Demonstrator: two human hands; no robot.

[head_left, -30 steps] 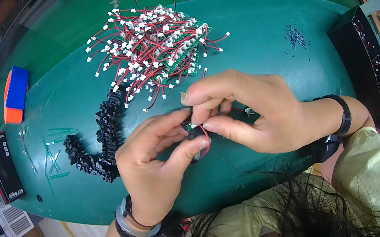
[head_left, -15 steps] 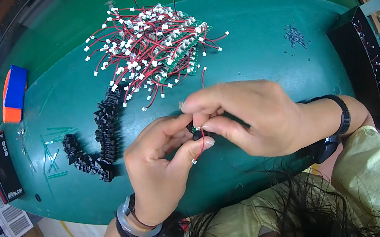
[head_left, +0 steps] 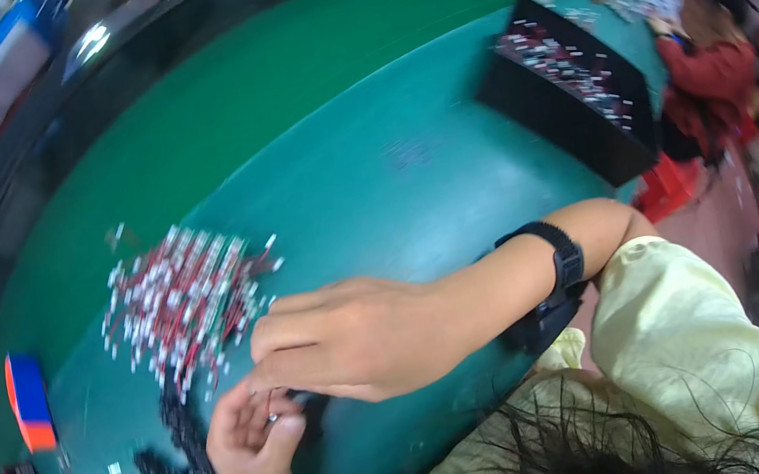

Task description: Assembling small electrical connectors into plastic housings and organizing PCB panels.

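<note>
The left hand (head_left: 255, 462) is curled, a thin wire with a small pale plug (head_left: 273, 417) showing between its thumb and fingers; blur hides whether it pinches it. The right hand (head_left: 367, 336) bends over those fingertips, its own grip hidden. Just beyond lies a string of black parts (head_left: 181, 465) on the green table (head_left: 388, 225), then a heap of red wires with white plugs (head_left: 183, 302). Farther right stands a black box (head_left: 549, 118), with a person in red (head_left: 713, 82) past it.

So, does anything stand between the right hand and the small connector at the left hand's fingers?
Nothing visible does: in the head view the right hand appears just above the small connector, and the curled left hand leaves it in view. Blur hides exact contact.
</note>
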